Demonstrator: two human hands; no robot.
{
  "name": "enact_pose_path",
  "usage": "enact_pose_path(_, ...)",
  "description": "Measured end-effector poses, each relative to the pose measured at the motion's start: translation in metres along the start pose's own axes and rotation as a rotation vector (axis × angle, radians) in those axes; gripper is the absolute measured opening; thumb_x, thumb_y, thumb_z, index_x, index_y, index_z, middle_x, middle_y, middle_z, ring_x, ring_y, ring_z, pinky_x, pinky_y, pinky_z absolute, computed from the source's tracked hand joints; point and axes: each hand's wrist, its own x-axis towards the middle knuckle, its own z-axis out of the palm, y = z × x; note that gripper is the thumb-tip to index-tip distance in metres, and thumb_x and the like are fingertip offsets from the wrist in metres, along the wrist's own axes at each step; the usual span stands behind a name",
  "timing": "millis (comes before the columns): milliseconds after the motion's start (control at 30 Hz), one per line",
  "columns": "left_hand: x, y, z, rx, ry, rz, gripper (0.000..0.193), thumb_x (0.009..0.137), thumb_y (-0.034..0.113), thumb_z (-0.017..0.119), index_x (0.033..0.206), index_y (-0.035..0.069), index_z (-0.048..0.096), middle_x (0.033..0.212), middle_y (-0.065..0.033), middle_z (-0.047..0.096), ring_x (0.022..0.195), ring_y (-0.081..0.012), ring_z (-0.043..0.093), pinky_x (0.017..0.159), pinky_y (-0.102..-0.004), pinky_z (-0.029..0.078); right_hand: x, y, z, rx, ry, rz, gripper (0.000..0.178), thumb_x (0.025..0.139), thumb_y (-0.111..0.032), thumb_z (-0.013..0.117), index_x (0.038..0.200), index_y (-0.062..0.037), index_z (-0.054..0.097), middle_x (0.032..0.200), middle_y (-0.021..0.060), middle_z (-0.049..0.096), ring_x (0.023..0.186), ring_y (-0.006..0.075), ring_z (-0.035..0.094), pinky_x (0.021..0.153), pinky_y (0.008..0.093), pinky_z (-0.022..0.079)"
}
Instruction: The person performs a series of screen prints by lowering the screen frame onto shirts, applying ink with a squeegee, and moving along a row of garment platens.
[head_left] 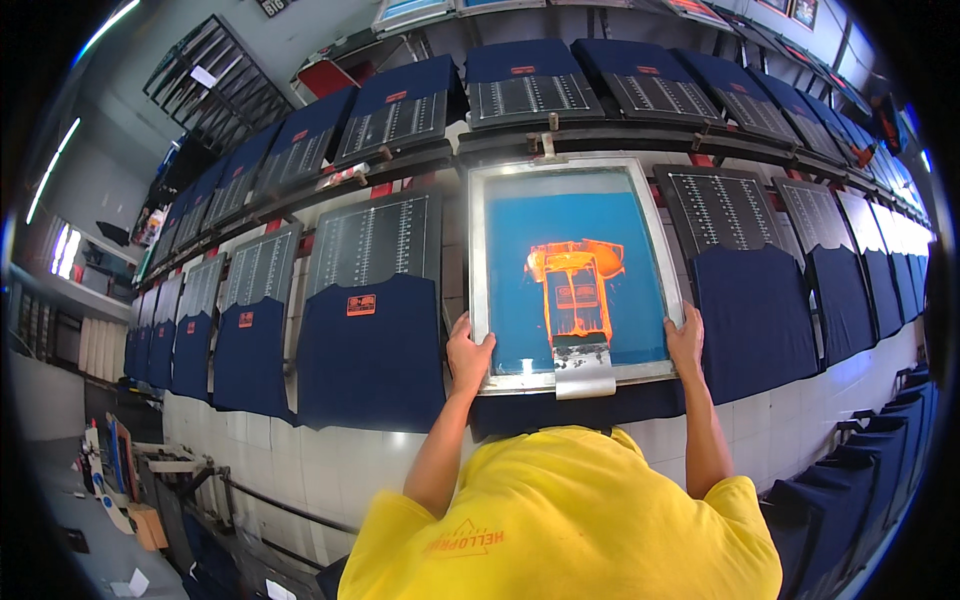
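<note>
A screen-printing frame [479, 250] with a pale metal rim and blue mesh lies over a printing board in front of me. My left hand [468, 357] grips the lower part of its left side. On the right side, my right hand [685, 340] holds the rim at about the same height. Bright orange ink [552, 262] is smeared thickly across the mesh, around a small printed design. Whether a squeegee lies under that ink, I cannot tell. A silvery strip [585, 375] crosses the near rim. Under the frame shows a navy T-shirt [640, 402].
On the left, a navy T-shirt [370, 350] with an orange print lies on a black marked board [375, 235]. To the right, another T-shirt [750, 310] bears no visible print. A far row of boards [530, 98] holds more shirts. Dark shirts [850, 490] hang at lower right.
</note>
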Motion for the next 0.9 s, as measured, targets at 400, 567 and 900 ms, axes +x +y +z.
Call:
enact_pose_path(400,0.023,-0.010,0.007,-0.002,-0.001,0.037,0.044,0.078,0.010,0.072,0.119,-0.005,0.065,0.128,-0.0236,0.064,0.117,-0.0392,0.062,0.101,-0.0415,0.048,0.024,-0.006,0.008,0.041,-0.094,0.071,0.059,0.085,-0.015,0.076,0.136,0.0051,0.053,0.133,0.0270,0.057,0.126,0.0436,0.052,0.108,0.0476,0.041)
enact_pose_path(567,0.019,0.006,0.005,-0.086,0.005,0.043,0.043,0.078,0.008,0.073,0.119,-0.005,0.065,0.128,-0.0239,0.064,0.117,-0.0395,0.062,0.101,-0.0409,0.049,0.031,0.010,0.016,0.026,-0.021,-0.058,0.056,0.085,-0.014,0.076,0.131,0.0085,0.055,0.128,0.0278,0.060,0.121,0.0434,0.056,0.107,0.0464,0.042)
enact_pose_path(900,0.017,0.007,0.009,-0.044,0.070,0.028,0.051,0.078,0.010,0.074,0.124,-0.007,0.063,0.136,-0.0215,0.060,0.121,-0.0393,0.060,0.102,-0.0401,0.048,0.038,0.014,0.013,0.067,-0.038,-0.024,0.053,0.085,-0.012,0.075,0.130,0.0083,0.057,0.124,0.0263,0.063,0.118,0.0420,0.060,0.102,0.0444,0.045)
